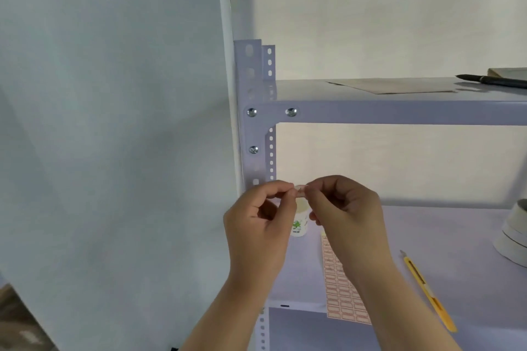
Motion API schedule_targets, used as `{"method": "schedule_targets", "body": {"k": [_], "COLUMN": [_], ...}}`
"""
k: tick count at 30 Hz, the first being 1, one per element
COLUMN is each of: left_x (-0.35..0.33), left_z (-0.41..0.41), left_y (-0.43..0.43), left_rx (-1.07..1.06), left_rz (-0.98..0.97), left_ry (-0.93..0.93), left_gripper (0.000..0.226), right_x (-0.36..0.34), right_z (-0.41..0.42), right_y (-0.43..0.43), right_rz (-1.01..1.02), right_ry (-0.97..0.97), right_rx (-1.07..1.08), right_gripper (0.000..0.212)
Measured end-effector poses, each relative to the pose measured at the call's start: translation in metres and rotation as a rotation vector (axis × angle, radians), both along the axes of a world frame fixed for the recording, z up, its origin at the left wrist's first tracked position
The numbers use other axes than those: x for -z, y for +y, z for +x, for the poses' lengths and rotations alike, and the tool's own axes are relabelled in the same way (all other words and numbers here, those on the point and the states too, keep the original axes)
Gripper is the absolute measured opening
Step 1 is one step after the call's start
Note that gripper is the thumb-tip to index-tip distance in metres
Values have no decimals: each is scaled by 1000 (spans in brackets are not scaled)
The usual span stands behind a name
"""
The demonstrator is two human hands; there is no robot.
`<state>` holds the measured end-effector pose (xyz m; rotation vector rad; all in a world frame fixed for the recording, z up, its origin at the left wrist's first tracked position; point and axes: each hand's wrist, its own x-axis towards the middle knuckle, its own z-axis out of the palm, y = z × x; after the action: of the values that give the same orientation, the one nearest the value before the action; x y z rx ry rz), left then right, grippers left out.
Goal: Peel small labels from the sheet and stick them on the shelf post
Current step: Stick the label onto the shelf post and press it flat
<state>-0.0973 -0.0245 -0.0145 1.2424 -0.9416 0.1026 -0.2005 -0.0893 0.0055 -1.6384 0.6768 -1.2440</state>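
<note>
I have both hands raised in front of the shelf post (254, 134), just right of its punched holes and below the third bolt. My left hand (258, 225) and right hand (346, 214) meet fingertip to fingertip, each pinched shut on one end of a small label (301, 189) (white with a red border, as far as I can make out through the blur). The label sits near the post without touching it. Below my right wrist the label sheet (343, 293) lies flat on the lower shelf (456, 236), its near edge hanging over the front lip. A small white bottle (300, 222) with a green print stands behind my hands. A yellow utility knife (427, 291) lies to the right of the sheet, well apart from it. On the upper shelf (399, 115) rest a black pen (493, 80) and a sheet of brown paper (393, 87).
</note>
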Motion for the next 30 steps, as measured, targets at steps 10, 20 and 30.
{"method": "schedule_targets", "body": {"k": [10,20,30], "left_x": [-9,-5,-8], "left_z": [49,62,66], "left_y": [10,10,10], "left_rx": [-6,3,4], "left_rz": [15,-23,-28], "left_ry": [62,92,80], "left_gripper": [11,10,14], "right_x": [-12,-10,-15], "right_z": [50,62,66], "right_y": [10,12,17], "right_rz": [-48,-61,-112], "right_ry": [34,73,108], "right_rx": [27,97,151], "right_gripper": [13,13,14]}}
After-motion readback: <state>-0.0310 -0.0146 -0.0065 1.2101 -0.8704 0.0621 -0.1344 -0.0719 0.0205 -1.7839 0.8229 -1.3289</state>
